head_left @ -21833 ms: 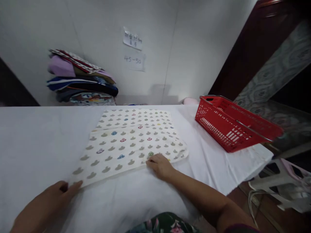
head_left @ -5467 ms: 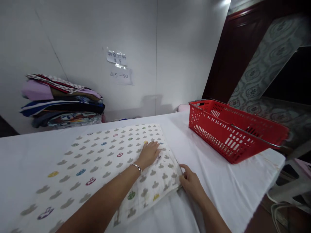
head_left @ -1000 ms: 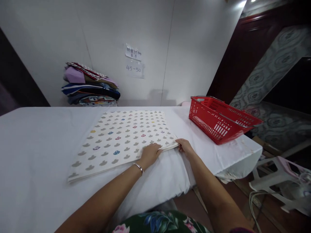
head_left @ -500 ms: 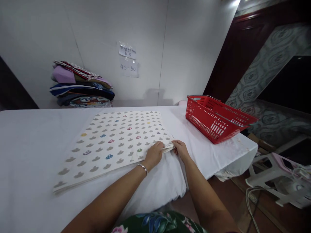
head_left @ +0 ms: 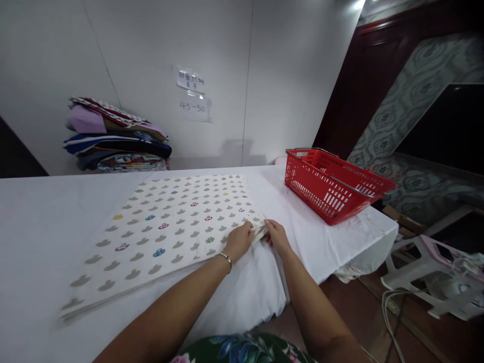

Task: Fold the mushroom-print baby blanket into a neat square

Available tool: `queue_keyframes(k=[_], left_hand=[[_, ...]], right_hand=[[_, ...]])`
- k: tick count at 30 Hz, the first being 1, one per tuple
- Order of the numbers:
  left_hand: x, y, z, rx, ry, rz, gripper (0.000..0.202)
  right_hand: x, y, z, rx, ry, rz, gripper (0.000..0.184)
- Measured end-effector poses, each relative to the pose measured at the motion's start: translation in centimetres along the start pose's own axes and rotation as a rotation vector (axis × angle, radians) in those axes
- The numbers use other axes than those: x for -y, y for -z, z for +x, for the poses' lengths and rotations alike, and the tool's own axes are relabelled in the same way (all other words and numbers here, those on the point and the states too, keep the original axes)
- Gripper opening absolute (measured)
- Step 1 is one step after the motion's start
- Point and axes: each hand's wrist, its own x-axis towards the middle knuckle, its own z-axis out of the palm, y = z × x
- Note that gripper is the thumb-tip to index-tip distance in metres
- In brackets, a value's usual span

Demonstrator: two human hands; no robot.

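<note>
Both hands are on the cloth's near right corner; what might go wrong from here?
The patterned cloth shows several layered edges between the left grip and right grip; these might slip out of line. The white tablecloth is creased beside that corner, so it could get dragged along.

Red perforated plastic basket [head_left: 321, 194] set on white-draped table [head_left: 313, 247] | multicoloured folded fabric stack [head_left: 117, 141] piled near pale grey wall [head_left: 219, 45] | two white handwritten paper signs [head_left: 196, 107] taped there | white plastic stool [head_left: 428, 262] placed at right

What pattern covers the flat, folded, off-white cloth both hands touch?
Rows of mushroom-like shapes dot the folded cloth, mostly grey, some coloured; best seen in head view.
</note>
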Motion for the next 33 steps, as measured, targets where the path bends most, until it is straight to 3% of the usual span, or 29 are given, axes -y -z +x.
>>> queue_keyframes(k=[8,17,26,33], left_hand=[[-0.1,-0.6,0.4,-0.043,-0.044,0.018,0.023],[-0.9,-0.3,1.2,-0.003,-0.016,0.064,0.034],[-0.8,-0.7,0.8,-0.014,-0.121,0.061,0.026],[-1.6,-0.5,0.2,0.011,-0.23,0.166,0.027]], right_hand=[[-0.3,0.1,0.0,-0.003,0.005,-0.037,0.051],[-0.4,0.2,-0.1,0.055,0.031,-0.036,0.061],[0.0,0.3,-0.1,0.01,-0.045,0.052,0.057],[0.1,0.5,-0.4,0.018,-0.021,0.129,0.054]])
